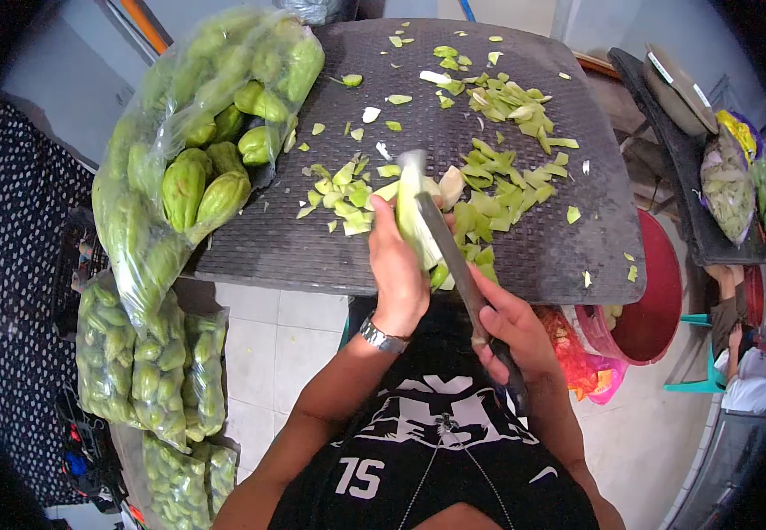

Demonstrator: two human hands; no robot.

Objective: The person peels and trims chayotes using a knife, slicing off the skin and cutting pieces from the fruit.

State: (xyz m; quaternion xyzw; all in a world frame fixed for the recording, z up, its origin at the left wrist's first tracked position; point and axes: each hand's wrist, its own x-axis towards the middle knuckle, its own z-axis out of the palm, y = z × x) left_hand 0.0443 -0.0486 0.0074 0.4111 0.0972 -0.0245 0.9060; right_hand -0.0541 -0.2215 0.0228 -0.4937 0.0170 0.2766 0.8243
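By the table's [290, 252] near edge, our left hand [398, 276] gripped a vegetable [411, 221] steady, seemingly for our right hand's [521, 334] clenched knife [460, 267].

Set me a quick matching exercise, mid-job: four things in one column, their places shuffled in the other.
Things
1. Knife
2. Silver wristband
3. Red tub
4. Large plastic bag of green vegetables

Places
A. Lower than the tabletop, toward the right
B. Around the wrist of the left hand
C. At the tabletop's left edge
D. In the right hand

Pairs: 1-D, 2-B, 3-A, 4-C
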